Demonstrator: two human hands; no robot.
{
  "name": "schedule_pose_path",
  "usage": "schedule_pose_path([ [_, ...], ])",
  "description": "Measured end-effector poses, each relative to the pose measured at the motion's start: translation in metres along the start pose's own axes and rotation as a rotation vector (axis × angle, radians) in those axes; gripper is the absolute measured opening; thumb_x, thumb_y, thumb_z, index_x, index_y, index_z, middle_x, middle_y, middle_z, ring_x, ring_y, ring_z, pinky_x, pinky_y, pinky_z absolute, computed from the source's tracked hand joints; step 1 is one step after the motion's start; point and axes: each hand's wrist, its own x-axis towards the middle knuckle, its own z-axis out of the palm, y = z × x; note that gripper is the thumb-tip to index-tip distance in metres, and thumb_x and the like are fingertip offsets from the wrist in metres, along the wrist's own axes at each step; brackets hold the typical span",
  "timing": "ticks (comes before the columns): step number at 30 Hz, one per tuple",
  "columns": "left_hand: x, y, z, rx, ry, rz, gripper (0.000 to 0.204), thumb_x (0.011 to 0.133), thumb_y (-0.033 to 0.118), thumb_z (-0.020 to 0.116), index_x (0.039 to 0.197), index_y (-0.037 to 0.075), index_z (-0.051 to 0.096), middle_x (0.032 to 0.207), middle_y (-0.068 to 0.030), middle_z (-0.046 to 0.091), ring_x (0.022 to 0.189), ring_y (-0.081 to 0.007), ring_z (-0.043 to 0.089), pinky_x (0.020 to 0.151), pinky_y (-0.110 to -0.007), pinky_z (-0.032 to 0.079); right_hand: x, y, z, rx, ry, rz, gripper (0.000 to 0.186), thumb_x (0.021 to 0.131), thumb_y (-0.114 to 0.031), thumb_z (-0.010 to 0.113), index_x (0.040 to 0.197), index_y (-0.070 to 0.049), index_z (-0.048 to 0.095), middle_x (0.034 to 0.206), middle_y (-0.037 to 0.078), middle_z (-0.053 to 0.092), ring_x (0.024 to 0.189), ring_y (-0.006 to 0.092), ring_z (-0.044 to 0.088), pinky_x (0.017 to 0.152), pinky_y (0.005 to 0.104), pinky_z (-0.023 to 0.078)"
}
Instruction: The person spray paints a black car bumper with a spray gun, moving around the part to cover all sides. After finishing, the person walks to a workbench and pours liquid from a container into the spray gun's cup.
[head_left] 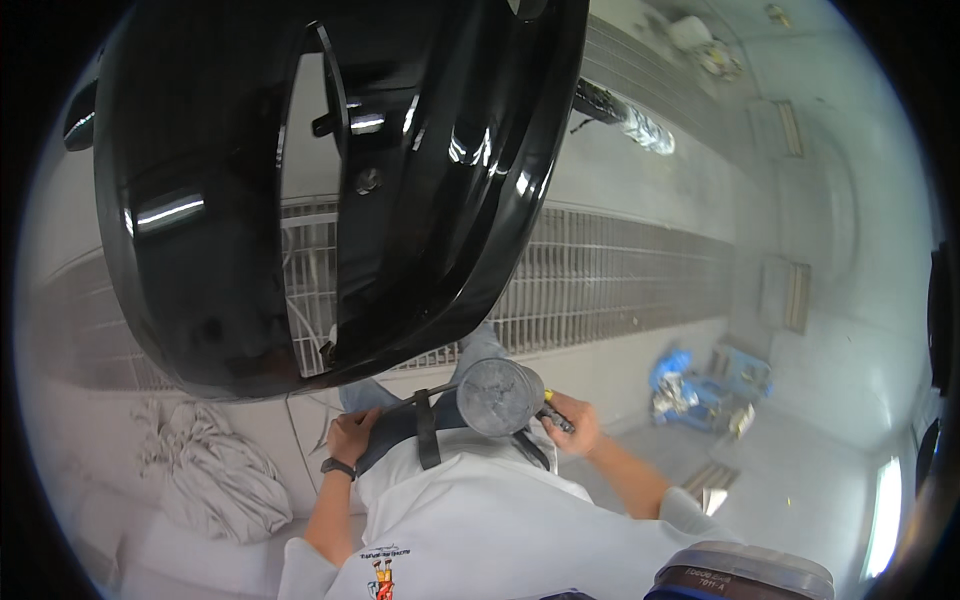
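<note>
A glossy black car bumper (pixel 225 250) with a long slot fills the upper left, beyond both hands. In front of my waist is a spray gun, its round grey cup (pixel 498 397) toward me and hiding most of the gun body. My right hand (pixel 572 422) is closed round the gun's dark handle (pixel 556 416). On the left, my left hand (pixel 352 436), with a dark band on its wrist, has its fingers curled on a thin dark hose (pixel 405 400) that runs across my waist toward the gun. Its fingertips are partly hidden.
Grated floor strips (pixel 620 270) run under the bumper. A foil-wrapped stand arm (pixel 648 130) sticks out at its right. A crumpled grey sheet (pixel 215 475) lies at lower left. Blue and silvery items (pixel 700 388) sit on the right-hand floor near the pale wall (pixel 850 330).
</note>
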Motion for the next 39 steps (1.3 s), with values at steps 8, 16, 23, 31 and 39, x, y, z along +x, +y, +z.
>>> schedule_pose_path([
  [8,0.0,-0.063,-0.04,0.019,-0.17,0.048,0.048,0.088,0.056,0.066,0.099,0.011,0.08,0.09,-0.0201,0.073,0.086,-0.0379,0.071,0.077,-0.045,0.056,-0.072,-0.12,0.045,0.047,0.061,0.363,0.047,0.077,-0.009,0.07,0.123,-0.002,0.066,0.105,0.02,0.072,0.087,0.0367,0.071,0.077,0.0393,0.058],
  [16,0.013,-0.103,-0.056,0.041,-0.245,0.163,0.051,0.089,0.056,0.065,0.1,0.009,0.078,0.09,-0.022,0.072,0.088,-0.0391,0.071,0.077,-0.045,0.056,-0.066,-0.191,0.032,0.03,0.168,0.392,0.039,0.084,-0.01,0.067,0.122,0.002,0.065,0.093,0.02,0.072,0.075,0.0334,0.069,0.07,0.0375,0.055],
  [23,0.032,-0.141,-0.066,-0.037,-0.225,0.283,0.044,0.092,0.048,0.066,0.102,0.007,0.079,0.085,-0.0199,0.074,0.079,-0.0314,0.073,0.07,-0.039,0.055,-0.004,-0.278,-0.047,0.123,0.444,0.443,0.043,0.099,-0.019,0.062,0.13,0.01,0.057,0.079,0.011,0.069,0.068,0.0129,0.064,0.061,0.029,0.054],
  [31,0.024,-0.155,-0.088,-0.15,-0.382,0.029,0.045,0.088,0.047,0.071,0.105,0.006,0.078,0.088,-0.0179,0.075,0.083,-0.0277,0.074,0.076,-0.038,0.055,0.148,-0.296,-0.106,0.03,0.528,0.514,0.049,0.101,-0.042,0.058,0.122,0.003,0.064,0.072,0.004,0.057,0.064,0.01,0.062,0.049,0.0274,0.053],
  [39,-0.017,-0.127,-0.073,-0.304,-0.324,0.101,0.052,0.089,0.051,0.069,0.107,0.002,0.076,0.068,-0.0122,0.068,0.067,-0.0186,0.067,0.065,-0.036,0.051,0.281,-0.318,-0.221,-0.145,0.66,0.396,0.053,0.098,-0.05,0.057,0.098,0.002,0.069,0.077,0.009,0.068,0.064,0.0166,0.068,0.046,0.0295,0.051],
])
